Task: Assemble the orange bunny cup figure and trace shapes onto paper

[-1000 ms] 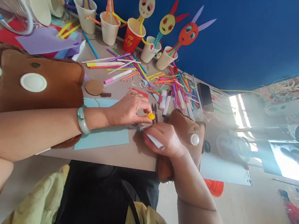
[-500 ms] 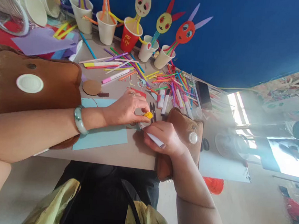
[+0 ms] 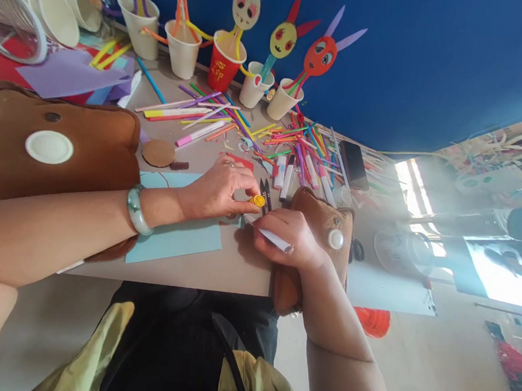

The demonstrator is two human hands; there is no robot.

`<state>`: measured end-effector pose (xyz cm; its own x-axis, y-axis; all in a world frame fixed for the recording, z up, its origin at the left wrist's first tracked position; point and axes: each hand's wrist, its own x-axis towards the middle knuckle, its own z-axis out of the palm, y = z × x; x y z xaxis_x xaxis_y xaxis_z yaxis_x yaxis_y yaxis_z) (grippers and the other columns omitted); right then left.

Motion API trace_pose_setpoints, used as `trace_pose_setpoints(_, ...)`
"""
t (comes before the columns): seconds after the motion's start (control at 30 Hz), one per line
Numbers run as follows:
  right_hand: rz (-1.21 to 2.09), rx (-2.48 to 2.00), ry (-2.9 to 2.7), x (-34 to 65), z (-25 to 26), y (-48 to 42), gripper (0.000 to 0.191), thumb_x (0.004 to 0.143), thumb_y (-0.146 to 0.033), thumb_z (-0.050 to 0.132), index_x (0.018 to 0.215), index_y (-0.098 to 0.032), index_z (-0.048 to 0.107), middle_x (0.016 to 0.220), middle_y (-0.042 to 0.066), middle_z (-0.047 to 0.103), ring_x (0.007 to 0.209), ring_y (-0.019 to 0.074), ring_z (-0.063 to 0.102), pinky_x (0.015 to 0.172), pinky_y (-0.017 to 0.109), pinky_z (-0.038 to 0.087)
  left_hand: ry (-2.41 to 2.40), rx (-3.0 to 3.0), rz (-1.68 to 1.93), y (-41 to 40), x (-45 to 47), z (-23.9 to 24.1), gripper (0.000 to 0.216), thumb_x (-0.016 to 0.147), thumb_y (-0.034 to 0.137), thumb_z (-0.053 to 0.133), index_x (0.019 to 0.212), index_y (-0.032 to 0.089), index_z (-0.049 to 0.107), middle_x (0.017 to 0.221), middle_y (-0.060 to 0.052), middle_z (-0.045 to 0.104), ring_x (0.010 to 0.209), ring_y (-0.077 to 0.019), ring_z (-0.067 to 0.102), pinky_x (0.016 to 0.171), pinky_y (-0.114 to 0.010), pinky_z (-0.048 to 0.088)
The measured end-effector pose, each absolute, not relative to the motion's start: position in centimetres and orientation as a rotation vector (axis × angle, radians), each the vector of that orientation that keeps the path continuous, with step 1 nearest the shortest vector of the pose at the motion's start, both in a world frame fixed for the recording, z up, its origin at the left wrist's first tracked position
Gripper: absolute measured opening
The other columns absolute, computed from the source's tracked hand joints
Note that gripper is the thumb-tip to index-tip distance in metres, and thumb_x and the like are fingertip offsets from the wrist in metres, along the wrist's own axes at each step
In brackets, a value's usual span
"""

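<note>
Between thumb and forefinger, my left hand [image 3: 218, 189] pinches a small round yellow cap-like piece [image 3: 258, 201]. A ring is on one finger and a jade-green bangle [image 3: 139, 210] circles the wrist. Just to the right, my right hand [image 3: 297, 231] is closed around a white marker [image 3: 275, 240], whose back end sticks out towards me; its front end is mostly hidden by the fingers. Dark thread snips [image 3: 266, 193] lie right behind the two hands. Under my left forearm lies a light blue sheet of paper [image 3: 184, 247]. A brown cushion [image 3: 290, 288] sits beneath my right wrist.
Another brown cushion [image 3: 97, 146] fills the left side. A cardboard disc [image 3: 158, 153] lies beside it. Coloured sticks [image 3: 218, 105] and several markers [image 3: 288, 178] are strewn behind. Paper cups [image 3: 182, 54] with stick puppets line the blue wall. A phone [image 3: 354, 165] lies at the right.
My left hand and the yellow piece have hardly moved. The right hand, still around the white marker, has shifted very slightly right. The whole view has drifted a little.
</note>
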<state>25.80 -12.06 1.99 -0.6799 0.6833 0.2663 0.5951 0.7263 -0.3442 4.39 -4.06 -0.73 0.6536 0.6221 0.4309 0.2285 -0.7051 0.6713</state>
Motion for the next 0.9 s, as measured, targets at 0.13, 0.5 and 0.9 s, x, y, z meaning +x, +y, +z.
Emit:
trace_pose_setpoints(0.13, 0.306, -0.987, -2.520, 25.90, 1.83, -11.92, 0.007, 0.087, -0.021, 0.057, 0.081, -0.023, 0.058, 0.065, -0.002, 0.063, 0.056, 0.0118, 0.057, 0.056, 0.025, 0.041, 0.661, 2.290, 0.877, -4.09, 4.38, -0.63, 0.029, 0.085, 0.050, 0.071, 0.084, 0.022, 0.072, 0.086, -0.001, 0.073, 0.087, -0.0192, 0.066, 0.096, -0.037, 0.033)
trace_pose_setpoints(0.5, 0.282, -1.049, -2.446, 26.05, 1.75, -11.71, 0.006, 0.084, -0.019, 0.058, 0.080, -0.023, 0.060, 0.064, -0.002, 0.065, 0.056, 0.0120, 0.059, 0.057, 0.023, 0.045, 0.624, 2.302, 0.927, -4.08, 4.39, -0.52, 0.030, 0.087, 0.050, 0.069, 0.082, 0.021, 0.071, 0.083, -0.001, 0.073, 0.083, -0.0182, 0.065, 0.093, -0.036, 0.035)
trace_pose_setpoints(0.9, 0.317, -1.078, -2.365, 25.97, 1.77, -11.57, 0.006, 0.082, -0.017, 0.059, 0.081, -0.023, 0.060, 0.063, -0.003, 0.065, 0.054, 0.0108, 0.059, 0.056, 0.021, 0.045, 0.615, 2.306, 0.937, -4.05, 4.39, -0.68, 0.028, 0.086, 0.049, 0.070, 0.083, 0.021, 0.071, 0.083, -0.001, 0.073, 0.084, -0.0183, 0.065, 0.092, -0.036, 0.035)
